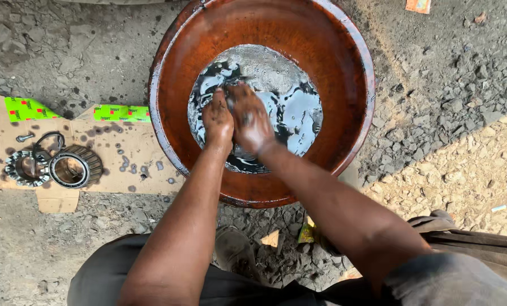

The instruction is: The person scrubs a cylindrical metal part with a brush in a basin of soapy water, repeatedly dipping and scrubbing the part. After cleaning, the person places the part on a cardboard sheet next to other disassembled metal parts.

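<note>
Both hands sit together in the dark oily liquid [287, 102] pooled at the bottom of the rust-brown basin [355, 51]; the left hand [218, 120] and right hand [251, 122] press side by side, fingers pointing to 12 o'clock, and whether they close on anything cannot be told. At 9 o'clock of the basin, well apart, a bearing race [75, 166] and toothed ring [26, 168] lie on stained cardboard [123, 170]. Gravel [446, 96] lies beyond.

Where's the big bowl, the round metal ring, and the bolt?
bowl [174, 51], head view, left inner wall.
bearing ring [92, 160], head view, ribbed outer side.
bolt [24, 137], head view, its middle.
</note>
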